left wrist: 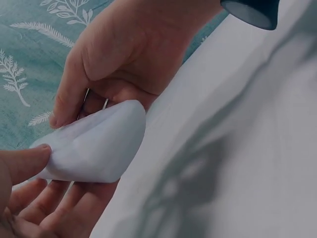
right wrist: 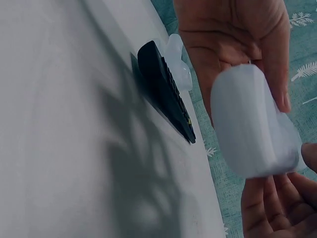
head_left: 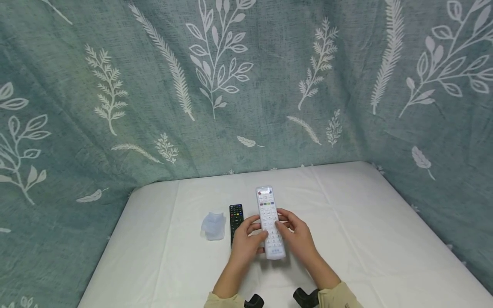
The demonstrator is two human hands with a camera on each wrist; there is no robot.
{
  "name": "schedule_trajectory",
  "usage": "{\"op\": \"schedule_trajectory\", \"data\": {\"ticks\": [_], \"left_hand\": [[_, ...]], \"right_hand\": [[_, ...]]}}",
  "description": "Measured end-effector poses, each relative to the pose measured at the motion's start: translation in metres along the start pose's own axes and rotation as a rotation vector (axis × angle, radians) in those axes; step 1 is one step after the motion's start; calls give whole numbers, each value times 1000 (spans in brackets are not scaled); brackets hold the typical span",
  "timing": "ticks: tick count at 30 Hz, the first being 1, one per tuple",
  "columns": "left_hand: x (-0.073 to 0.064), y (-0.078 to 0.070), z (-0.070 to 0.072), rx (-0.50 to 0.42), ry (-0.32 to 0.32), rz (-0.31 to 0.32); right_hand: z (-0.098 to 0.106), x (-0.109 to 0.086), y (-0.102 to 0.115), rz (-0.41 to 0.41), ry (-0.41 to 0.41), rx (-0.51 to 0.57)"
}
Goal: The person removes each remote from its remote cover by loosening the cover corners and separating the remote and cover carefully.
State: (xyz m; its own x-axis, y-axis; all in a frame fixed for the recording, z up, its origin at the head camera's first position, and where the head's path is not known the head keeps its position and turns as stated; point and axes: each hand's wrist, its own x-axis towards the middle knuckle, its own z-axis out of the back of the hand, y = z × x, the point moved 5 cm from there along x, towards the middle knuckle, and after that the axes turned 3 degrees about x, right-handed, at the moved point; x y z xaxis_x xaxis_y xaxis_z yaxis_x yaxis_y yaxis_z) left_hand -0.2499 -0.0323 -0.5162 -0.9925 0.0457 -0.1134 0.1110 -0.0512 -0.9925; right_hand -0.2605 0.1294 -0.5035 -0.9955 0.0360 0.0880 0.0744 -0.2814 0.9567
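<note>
A white remote control [head_left: 268, 214] with rows of buttons is held above the white surface, its far end tilted away. My left hand [head_left: 247, 239] grips its left side, thumb on the front face and fingers behind. On the opposite side my right hand [head_left: 296, 233] grips it too, with the thumb near the buttons. Both wrist views show the remote's smooth pale end [left wrist: 106, 144] between the two hands. A black remote control [head_left: 236, 218] lies to the left, partly hidden by my left hand. Beyond it is a crumpled translucent bluish-white sleeve [head_left: 213, 226].
A white cloth [head_left: 173, 265] with faint creases covers the table. Behind and along the sides hangs a green curtain [head_left: 269, 94] with white leaf patterns. A dark rounded device [head_left: 306, 296] sits at my right wrist, and another [head_left: 254, 301] at my left.
</note>
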Motion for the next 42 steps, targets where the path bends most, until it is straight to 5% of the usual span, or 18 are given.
{"op": "schedule_trajectory", "data": {"ticks": [6,14,28,42], "left_hand": [[-5,2,6,-5,30,-3],[-5,-1,13,-12,-10,-18],[-6,6,17,4,-35,3],[-9,0,18,-34,-22,-66]], "right_hand": [[-3,-3,2,-10,55,84],[-7,-6,1,24,80,105],[-11,-8,-4,23,89,87],[-10,-9,8,61,96,42]]}}
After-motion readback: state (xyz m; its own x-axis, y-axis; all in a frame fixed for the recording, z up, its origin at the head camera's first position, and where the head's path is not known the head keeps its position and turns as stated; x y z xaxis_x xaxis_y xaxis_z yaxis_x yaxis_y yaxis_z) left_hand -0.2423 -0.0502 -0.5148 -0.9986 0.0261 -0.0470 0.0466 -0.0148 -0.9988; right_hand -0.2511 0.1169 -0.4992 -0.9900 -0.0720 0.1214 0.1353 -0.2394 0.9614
